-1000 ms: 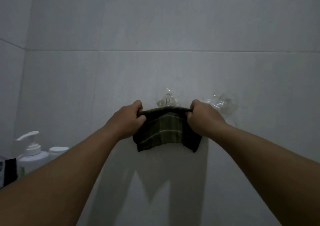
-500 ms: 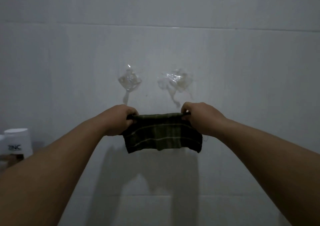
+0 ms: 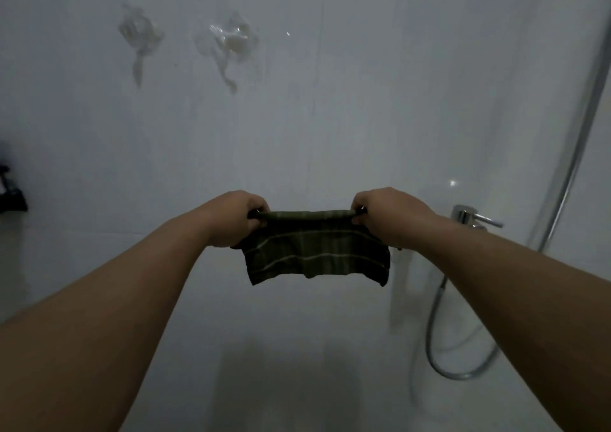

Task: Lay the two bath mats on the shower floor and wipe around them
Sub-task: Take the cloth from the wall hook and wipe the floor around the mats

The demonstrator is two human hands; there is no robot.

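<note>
1. My left hand [image 3: 239,220] and right hand [image 3: 385,216] each pinch a top corner of the mat [image 3: 315,249], which hangs stretched between them, clear of the wall [image 3: 314,127]
2. I'd keep the top edge taut and level, then lower it flat
3. Beyond my right hand sit the tap [image 3: 471,218] and hose [image 3: 562,180]; I'd steer clear

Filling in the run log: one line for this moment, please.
left hand: grips dark green striped cloth | right hand: grips same cloth | cloth: stretched before white tiled wall
</note>
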